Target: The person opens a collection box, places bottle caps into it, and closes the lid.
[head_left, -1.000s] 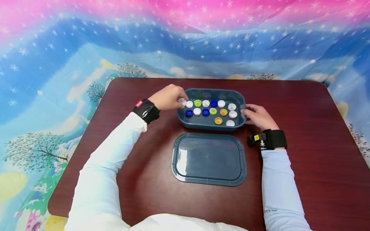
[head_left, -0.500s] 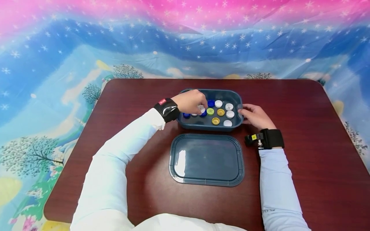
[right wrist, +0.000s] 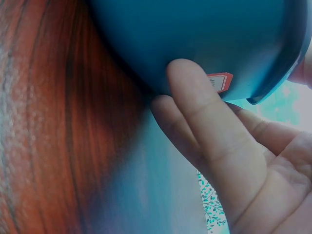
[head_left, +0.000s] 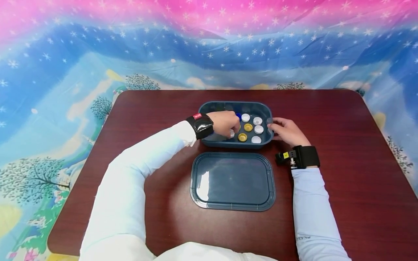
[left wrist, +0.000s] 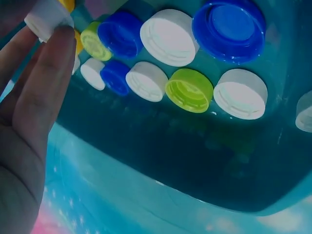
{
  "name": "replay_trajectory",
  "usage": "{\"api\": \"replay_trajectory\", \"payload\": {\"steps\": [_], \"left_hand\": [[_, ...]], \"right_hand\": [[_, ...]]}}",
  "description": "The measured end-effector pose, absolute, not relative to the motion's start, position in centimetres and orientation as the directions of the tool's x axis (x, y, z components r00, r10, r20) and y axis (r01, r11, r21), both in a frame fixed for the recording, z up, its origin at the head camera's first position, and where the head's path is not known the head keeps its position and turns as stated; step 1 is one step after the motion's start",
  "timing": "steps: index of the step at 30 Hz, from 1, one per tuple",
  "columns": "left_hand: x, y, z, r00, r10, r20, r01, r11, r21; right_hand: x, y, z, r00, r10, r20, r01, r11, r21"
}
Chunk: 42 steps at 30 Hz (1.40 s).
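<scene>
A white bottle cap (left wrist: 48, 20) is pinched between the fingertips of my left hand (head_left: 224, 122), which reaches into a dark blue-grey plastic container (head_left: 233, 145). Several caps lie open side up on its floor, in rough rows: white (head_left: 245, 117), gold (head_left: 248, 127), blue (left wrist: 229, 28) and lime green (left wrist: 190, 90). In the head view my left hand covers many of them. My right hand (head_left: 290, 132) grips the container's right end, thumb at the rim and fingers against the outer wall. A small red-edged label (right wrist: 222, 82) shows on that wall.
The container's flat lid (head_left: 232, 181) lies on the dark red-brown table (head_left: 343, 152), just in front of the container. A patterned cloth (head_left: 209, 43) hangs behind the table. Each wrist wears a black strap; a small camera (head_left: 283, 156) sticks out from the right one.
My left hand has moved right and slightly nearer, from the container's left end to over its middle, carrying the white cap. My right hand keeps its grip on the right end.
</scene>
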State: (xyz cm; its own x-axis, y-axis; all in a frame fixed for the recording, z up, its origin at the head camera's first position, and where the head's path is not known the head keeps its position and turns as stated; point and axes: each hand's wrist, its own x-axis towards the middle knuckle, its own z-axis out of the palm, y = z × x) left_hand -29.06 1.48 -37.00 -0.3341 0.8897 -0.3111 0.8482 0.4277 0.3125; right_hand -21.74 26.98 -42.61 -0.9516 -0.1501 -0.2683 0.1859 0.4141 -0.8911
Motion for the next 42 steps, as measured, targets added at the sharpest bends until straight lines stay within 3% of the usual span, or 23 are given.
{"api": "replay_trajectory", "payload": {"steps": [6, 13, 23, 42], "left_hand": [[-29.0, 2.6, -38.0, -0.272, 0.89, -0.366, 0.885, 0.381, 0.268], [-28.2, 3.3, -38.1, -0.272, 0.861, -0.43, 0.922, 0.362, 0.141], [-27.8, 3.6, -38.2, -0.313, 0.821, -0.478, 0.922, 0.383, 0.054], [-28.0, 3.5, -38.1, -0.298, 0.844, -0.446, 0.926, 0.368, 0.079]], "right_hand": [[-21.6, 26.9, -42.6, -0.952, -0.145, -0.27, 0.189, 0.412, -0.891], [-21.6, 26.8, -42.5, -0.953, -0.147, -0.263, 0.185, 0.406, -0.895], [-21.7, 26.8, -42.4, -0.954, -0.156, -0.258, 0.175, 0.409, -0.896], [-21.7, 27.0, -42.5, -0.954, -0.156, -0.256, 0.171, 0.417, -0.893]]}}
